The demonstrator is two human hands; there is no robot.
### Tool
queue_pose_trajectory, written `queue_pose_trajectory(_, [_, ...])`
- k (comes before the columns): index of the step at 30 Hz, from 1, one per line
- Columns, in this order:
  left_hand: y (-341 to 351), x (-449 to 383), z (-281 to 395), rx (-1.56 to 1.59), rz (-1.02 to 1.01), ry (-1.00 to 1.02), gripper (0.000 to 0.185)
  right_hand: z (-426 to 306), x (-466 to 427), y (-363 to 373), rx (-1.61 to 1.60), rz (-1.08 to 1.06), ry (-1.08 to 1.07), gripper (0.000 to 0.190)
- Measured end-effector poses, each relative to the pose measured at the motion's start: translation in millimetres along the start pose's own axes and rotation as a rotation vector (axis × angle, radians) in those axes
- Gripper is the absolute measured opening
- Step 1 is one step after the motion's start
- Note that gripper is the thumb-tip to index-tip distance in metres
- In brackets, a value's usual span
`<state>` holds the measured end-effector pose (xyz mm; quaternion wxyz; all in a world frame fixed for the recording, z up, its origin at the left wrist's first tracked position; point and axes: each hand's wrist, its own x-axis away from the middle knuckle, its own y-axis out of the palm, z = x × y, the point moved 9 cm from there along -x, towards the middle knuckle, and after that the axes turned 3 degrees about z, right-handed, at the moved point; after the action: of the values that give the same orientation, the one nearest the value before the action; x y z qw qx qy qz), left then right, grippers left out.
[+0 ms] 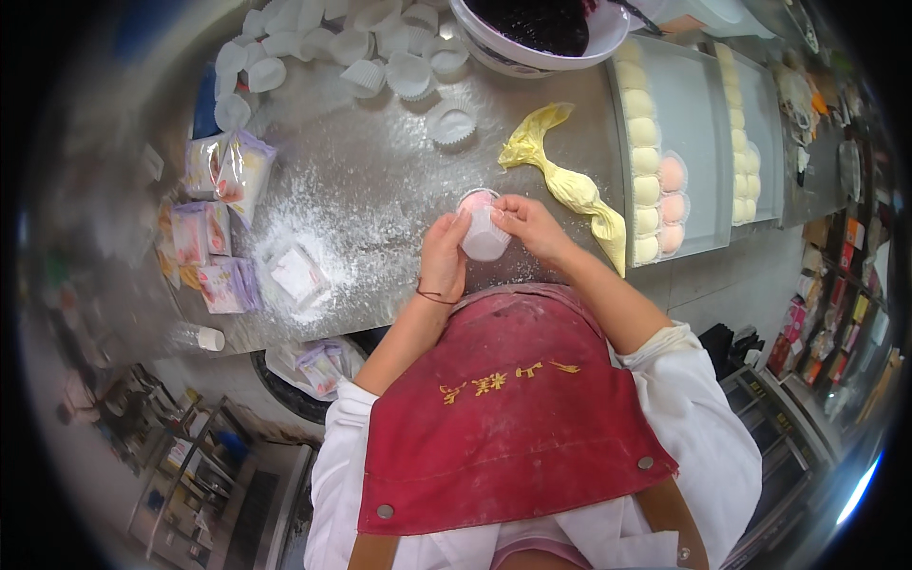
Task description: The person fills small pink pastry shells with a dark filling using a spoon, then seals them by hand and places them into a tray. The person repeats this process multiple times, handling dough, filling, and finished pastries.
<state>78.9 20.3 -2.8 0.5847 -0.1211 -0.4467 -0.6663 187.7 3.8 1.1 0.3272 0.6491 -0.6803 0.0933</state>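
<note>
In front of the apron, my left hand [444,255] and my right hand [533,226] grip a white pleated paper cup [487,238] from its two sides. The cup is tilted so that its base faces me. A pink ball-shaped sweet [479,200] shows at its far rim; the rest of it is hidden by the paper. Right of my hands lies a piping bag [570,187] of pale yellow filling, twisted at its neck. One loose paper cup [452,124] sits farther away on the metal table [356,153].
Trays [684,100] of cream and pink balls stand at the right. A bowl [499,60] of dark purple filling is at the back, beside heaped paper cups [410,75]. White powder surrounds a small block [298,274] at left, near wrapped packets [242,171] and a bottle [206,338].
</note>
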Motion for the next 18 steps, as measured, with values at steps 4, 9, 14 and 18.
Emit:
queue_pose_trajectory(4, [-30,2,15,-0.788,0.403,0.337,0.027,21,10,-22,0.277,0.442,-0.091,0.016])
queue_pose_trajectory(9, [-22,-16,29,-0.926,0.511,0.661,0.024,-3,-4,-40,0.493,0.629,-0.403,0.019])
queue_pose_trajectory(14, [-17,-30,39,-1.118,0.529,0.667,0.025,-6,-20,-39,0.630,0.655,-0.386,0.021])
queue_pose_trajectory(18, [10,-14,47,-1.314,0.458,0.889,0.023,6,-23,-43,0.646,0.659,-0.290,0.022])
